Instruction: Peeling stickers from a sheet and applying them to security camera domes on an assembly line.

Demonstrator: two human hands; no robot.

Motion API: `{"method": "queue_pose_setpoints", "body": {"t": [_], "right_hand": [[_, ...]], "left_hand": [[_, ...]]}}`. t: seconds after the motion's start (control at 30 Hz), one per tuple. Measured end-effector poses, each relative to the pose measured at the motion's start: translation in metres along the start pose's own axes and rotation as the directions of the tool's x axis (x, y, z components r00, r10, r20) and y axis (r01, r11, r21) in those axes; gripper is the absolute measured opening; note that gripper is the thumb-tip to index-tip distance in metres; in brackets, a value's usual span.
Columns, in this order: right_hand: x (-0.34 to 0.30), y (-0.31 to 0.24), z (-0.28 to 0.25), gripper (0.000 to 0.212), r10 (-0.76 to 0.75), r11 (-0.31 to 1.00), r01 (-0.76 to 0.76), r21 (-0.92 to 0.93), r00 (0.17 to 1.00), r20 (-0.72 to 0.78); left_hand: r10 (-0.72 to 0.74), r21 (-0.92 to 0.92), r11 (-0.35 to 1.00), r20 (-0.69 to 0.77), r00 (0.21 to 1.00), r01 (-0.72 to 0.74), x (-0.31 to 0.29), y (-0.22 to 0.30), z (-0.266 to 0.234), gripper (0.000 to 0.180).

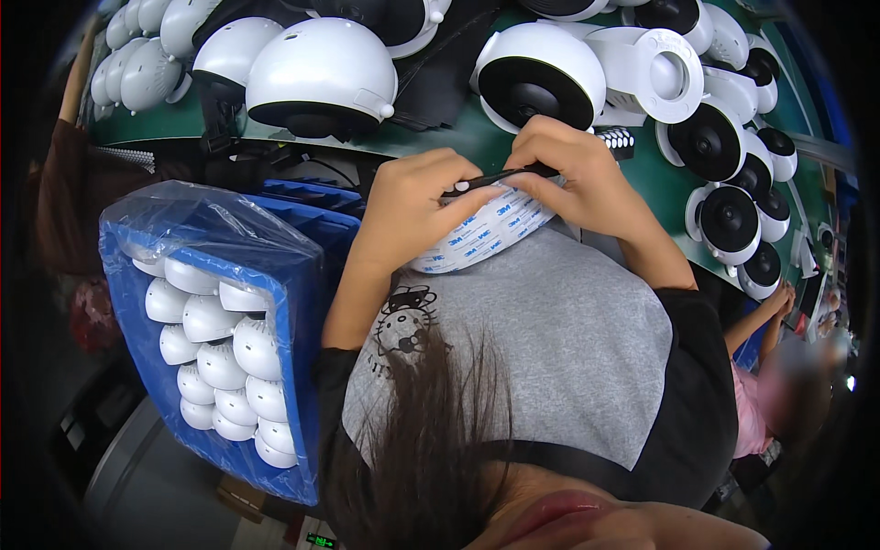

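Close to my chest, at the near edge of the green table, both hands are pinched around a thin black strip (502, 177). My left hand (414, 203) has its fingers closed on the strip's left part. My right hand (579, 172) grips the other end, thumb pressed below and fingers curled over the top. Just under the strip hangs a curved white band with blue print (486, 236), which looks like the backing of adhesive tape. It touches the fingers, and its upper edge is partly hidden by them. Whether the strip is joined to the band I cannot tell.
White dome housings with black faces (321, 78) line the table (440, 139) ahead and to the right (729, 220). At my left stands a blue crate (206, 238) wrapped in clear plastic, holding several white domes (220, 367). Another person in pink (750, 412) is at the far right.
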State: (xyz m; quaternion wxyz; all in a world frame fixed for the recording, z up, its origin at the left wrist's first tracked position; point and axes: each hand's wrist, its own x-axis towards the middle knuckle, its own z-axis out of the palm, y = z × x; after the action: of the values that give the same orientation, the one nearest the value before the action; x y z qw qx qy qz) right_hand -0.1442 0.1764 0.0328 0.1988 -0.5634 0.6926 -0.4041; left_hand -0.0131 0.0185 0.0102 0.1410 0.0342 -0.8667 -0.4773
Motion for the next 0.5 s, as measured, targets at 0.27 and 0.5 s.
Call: {"method": "queue_pose_setpoints", "body": {"t": [0.27,0.5], "right_hand": [[0.0018,-0.0049,0.0028,0.022,0.083,0.996,-0.082,0.044,0.996,-0.035],[0.0089,-0.0063,0.0062,0.020,0.010,0.996,-0.010,0.086,1.000,0.003]], "left_hand": [[-0.085,-0.139,0.987,0.004,0.996,0.084,-0.0039,-0.0017,-0.0067,0.019],[-0.014,-0.089,0.996,-0.014,1.000,0.012,-0.0058,-0.0054,-0.0076,0.015]]}}
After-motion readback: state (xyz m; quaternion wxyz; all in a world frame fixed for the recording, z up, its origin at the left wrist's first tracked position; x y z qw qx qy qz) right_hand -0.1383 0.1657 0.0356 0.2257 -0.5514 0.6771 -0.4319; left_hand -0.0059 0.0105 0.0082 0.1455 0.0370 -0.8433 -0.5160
